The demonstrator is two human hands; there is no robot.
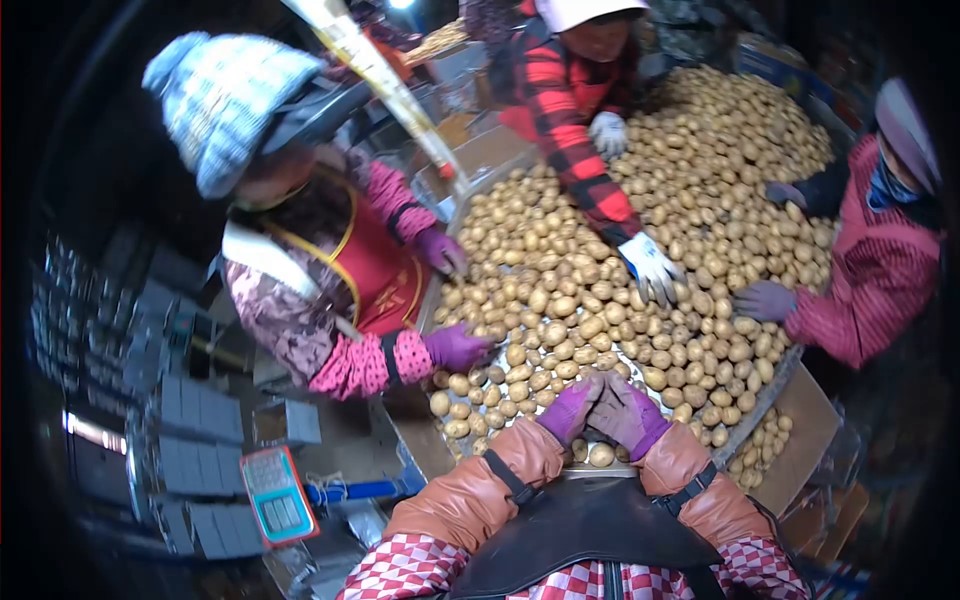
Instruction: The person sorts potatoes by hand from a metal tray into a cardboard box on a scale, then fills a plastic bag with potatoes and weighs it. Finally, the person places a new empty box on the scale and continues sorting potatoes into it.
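Note:
My left hand (572,410), in a purple glove, reaches over the near edge of a table heaped with potatoes (560,300). Beside it is my right hand (626,414), in a purple glove dulled with dirt. The fingers of both stretch forward and lean inward, so the fingertips meet or nearly meet. No potato is visible in either grip, though the palms are hidden. Several loose potatoes lie around the hands, one of them a potato (601,455) just below, by the table's rim. Bare pale tabletop shows in patches between them.
Co-workers stand around the heap: a purple-gloved hand (460,347) at left, a white-gloved hand (650,268) across, and a grey-gloved hand (765,300) at right. A cardboard box (800,430) with potatoes sits below the right edge. A scale (278,495) stands at lower left.

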